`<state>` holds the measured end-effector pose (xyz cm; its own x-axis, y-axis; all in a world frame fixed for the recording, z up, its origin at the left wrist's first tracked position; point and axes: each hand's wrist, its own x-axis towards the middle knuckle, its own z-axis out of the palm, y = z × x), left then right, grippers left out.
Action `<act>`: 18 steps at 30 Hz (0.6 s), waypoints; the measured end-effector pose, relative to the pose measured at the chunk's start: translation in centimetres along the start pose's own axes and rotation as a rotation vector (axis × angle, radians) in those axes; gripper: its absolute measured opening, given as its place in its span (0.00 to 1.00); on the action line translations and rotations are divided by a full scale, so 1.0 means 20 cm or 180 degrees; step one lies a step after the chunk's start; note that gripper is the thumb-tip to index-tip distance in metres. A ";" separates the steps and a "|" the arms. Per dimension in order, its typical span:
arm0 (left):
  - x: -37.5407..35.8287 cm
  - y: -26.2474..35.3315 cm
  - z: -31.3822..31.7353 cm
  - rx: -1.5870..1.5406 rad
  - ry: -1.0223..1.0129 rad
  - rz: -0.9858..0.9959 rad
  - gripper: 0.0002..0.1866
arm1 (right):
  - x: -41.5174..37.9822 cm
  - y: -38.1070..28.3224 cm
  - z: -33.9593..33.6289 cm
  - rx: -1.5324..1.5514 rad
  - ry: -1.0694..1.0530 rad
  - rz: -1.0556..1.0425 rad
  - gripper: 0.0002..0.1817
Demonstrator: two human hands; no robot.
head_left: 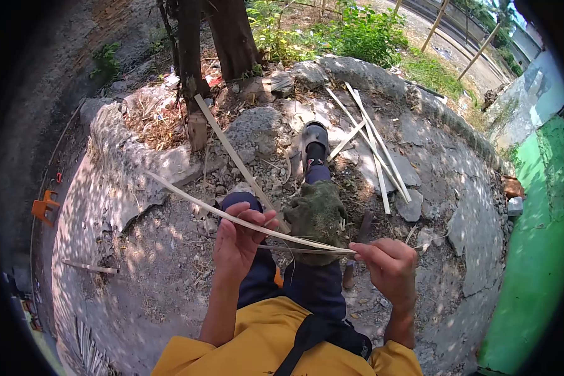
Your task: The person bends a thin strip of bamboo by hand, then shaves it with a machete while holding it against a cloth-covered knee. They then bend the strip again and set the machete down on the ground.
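Observation:
A long, thin bamboo strip (191, 199) runs slantwise across my lap from the upper left. My left hand (239, 241) has its fingers curled round the strip partway along. At the strip's other end, my right hand (390, 262) pinches it between thumb and fingers. A darker, thin strip (294, 249) lies just below and meets the first one at my right fingertips. Under the strips, a worn green-grey cloth (319, 210) covers part of my leg. A wider bamboo slat (232, 155) leans from the tree base down towards my knee.
Several pale bamboo slats (373, 144) lie crossed on the broken concrete, ahead to the right. A short bamboo piece (91, 267) and an orange object (45, 208) are on the left. Tree trunks (232, 37) stand ahead; a green wall (532, 238) runs along the right.

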<state>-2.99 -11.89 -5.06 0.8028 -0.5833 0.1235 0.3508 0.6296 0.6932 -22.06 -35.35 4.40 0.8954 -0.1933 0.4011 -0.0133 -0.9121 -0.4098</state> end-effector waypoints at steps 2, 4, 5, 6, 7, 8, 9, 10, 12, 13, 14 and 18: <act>-0.02 -0.03 -0.08 -0.1031 -0.0434 0.0165 0.21 | -0.02 -0.02 0.01 -0.0069 -0.0170 -0.0068 0.10; -0.05 0.00 -0.04 -0.1004 0.0100 0.0022 0.19 | -0.04 -0.03 0.04 0.0149 -0.0229 -0.0196 0.08; -0.05 -0.01 -0.06 -0.1205 -0.0052 -0.0023 0.19 | -0.05 -0.03 0.04 0.0268 -0.0255 -0.0210 0.09; -0.06 -0.02 -0.07 -0.1409 -0.0208 -0.0075 0.19 | -0.05 -0.04 0.05 0.0286 -0.0265 -0.0205 0.09; -0.07 -0.01 -0.07 -0.1498 -0.0225 -0.0116 0.20 | -0.06 -0.04 0.05 0.0302 -0.0302 -0.0311 0.10; -0.07 -0.01 -0.07 -0.1497 -0.0214 -0.0124 0.20 | -0.06 -0.05 0.05 0.0313 -0.0338 -0.0417 0.10; -0.07 -0.01 -0.08 -0.1527 -0.0353 -0.0273 0.20 | -0.07 -0.04 0.05 0.0321 -0.0347 -0.0410 0.10; -0.07 0.00 -0.09 -0.1554 -0.0488 -0.0419 0.21 | -0.09 -0.03 0.06 0.0350 -0.0337 -0.0455 0.11; -0.06 0.02 -0.09 -0.1467 -0.0450 -0.0542 0.21 | -0.10 -0.02 0.06 0.0392 -0.0339 -0.0502 0.11; -0.06 0.04 -0.10 -0.1385 -0.0500 -0.0786 0.22 | -0.10 -0.02 0.06 0.0429 -0.0440 -0.0551 0.11; -0.05 0.05 -0.10 -0.1300 -0.0549 -0.1024 0.22 | -0.10 -0.02 0.06 0.0469 -0.0539 -0.0605 0.10; -0.03 0.04 -0.14 -0.1254 -0.0527 -0.1684 0.22 | -0.11 -0.02 0.08 0.0509 -0.0718 -0.0741 0.08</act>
<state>-1.83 -9.63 -6.62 0.4013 -0.9154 -0.0322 0.8507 0.3594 0.3835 -23.37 -34.01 2.34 0.9422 0.1138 0.3151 0.2562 -0.8507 -0.4589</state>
